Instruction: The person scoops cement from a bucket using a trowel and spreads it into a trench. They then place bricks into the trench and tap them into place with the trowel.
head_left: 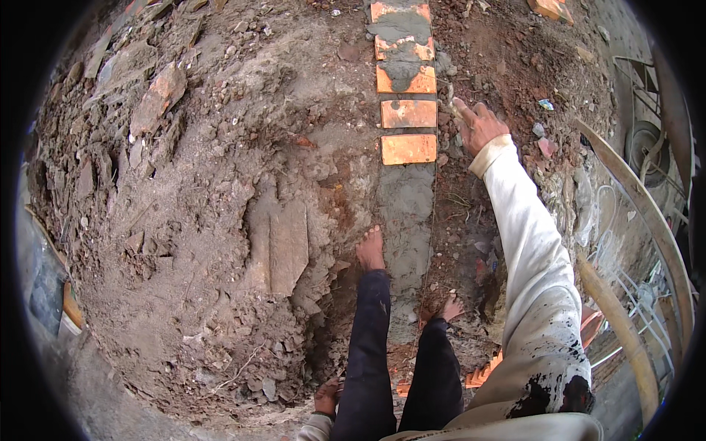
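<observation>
A row of orange bricks (409,149) runs away from me, with grey mortar in the joints and smeared over the farther ones. On my side of the nearest brick lies a strip of wet grey mortar (406,213). My right hand (482,126) reaches out just right of the row, fingers bent together; whatever is in them, if anything, I cannot make out. A thin string (435,187) follows the right edge of the row. Low beside my left leg, my left hand (326,397) is curled, its grasp partly hidden.
My bare feet (371,248) stand either side of the mortar strip. Rough soil and rubble (184,220) slope up on the left, with a broken slab (283,246) in it. At right are a curved plank (640,198), a pole (618,331) and a wheel (647,151).
</observation>
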A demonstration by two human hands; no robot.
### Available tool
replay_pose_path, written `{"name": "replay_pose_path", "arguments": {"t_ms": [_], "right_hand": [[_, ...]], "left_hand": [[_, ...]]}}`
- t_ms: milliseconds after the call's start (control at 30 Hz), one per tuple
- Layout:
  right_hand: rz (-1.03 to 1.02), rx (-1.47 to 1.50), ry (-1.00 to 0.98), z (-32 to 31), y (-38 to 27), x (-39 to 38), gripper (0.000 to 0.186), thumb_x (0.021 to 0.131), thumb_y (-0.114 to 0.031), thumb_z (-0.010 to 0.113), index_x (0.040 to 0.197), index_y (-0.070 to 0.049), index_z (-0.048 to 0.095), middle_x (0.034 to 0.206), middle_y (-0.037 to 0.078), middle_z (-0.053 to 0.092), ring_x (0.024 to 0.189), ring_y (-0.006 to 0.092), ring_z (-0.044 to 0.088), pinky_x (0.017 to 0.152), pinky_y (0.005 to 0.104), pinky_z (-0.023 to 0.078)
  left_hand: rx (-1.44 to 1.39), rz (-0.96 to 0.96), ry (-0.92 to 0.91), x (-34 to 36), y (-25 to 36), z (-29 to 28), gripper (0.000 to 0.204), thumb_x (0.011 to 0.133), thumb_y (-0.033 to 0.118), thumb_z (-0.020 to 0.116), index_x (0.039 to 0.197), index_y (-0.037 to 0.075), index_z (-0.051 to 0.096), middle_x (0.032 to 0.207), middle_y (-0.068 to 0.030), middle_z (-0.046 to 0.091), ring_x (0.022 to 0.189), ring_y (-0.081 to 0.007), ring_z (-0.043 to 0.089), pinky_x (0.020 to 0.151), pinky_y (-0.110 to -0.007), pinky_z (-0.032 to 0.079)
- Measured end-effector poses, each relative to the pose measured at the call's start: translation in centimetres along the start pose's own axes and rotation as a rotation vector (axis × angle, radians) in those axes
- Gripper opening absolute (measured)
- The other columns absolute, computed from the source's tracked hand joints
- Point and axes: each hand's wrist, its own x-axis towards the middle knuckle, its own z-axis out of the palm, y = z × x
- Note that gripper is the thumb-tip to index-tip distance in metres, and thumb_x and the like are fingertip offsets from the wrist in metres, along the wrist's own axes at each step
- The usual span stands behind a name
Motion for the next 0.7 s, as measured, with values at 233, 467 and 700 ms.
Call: {"name": "replay_pose_path", "arguments": {"t_ms": [233,467,700], "right_hand": [[0.024,-0.139,-0.104,0.1,0.5,2.8,0.057,0.091,-0.024,0.055,0.144,-0.033,0.035,0.119,0.011,0.052,0.115,0.0295,0.056,0.087,0.0441,0.052],[0.035,-0.142,-0.046,0.3,1.0,2.4,0.056,0.090,-0.021,0.054,0.143,-0.033,0.037,0.116,0.010,0.052,0.109,0.0289,0.058,0.086,0.0438,0.053],[0.050,-0.193,-0.066,-2.0,0.8,4.0,0.052,0.092,-0.022,0.053,0.141,-0.032,0.041,0.120,0.014,0.052,0.115,0.0314,0.056,0.090,0.0469,0.050]], "left_hand": [[0.497,0.292,-0.043,0.0,0.5,-0.2,0.034,0.089,0.017,0.058,0.119,0.001,0.059,0.093,-0.0053,0.068,0.075,-0.0125,0.062,0.067,-0.025,0.050],[0.242,0.160,-0.106,0.3,0.9,0.4,0.032,0.089,0.014,0.058,0.118,0.000,0.061,0.102,-0.0057,0.067,0.087,-0.0143,0.062,0.077,-0.028,0.050],[0.239,0.152,-0.110,0.5,-0.3,-0.5,0.031,0.091,0.020,0.061,0.116,0.001,0.063,0.104,-0.0048,0.066,0.091,-0.0148,0.062,0.080,-0.029,0.051]]}}
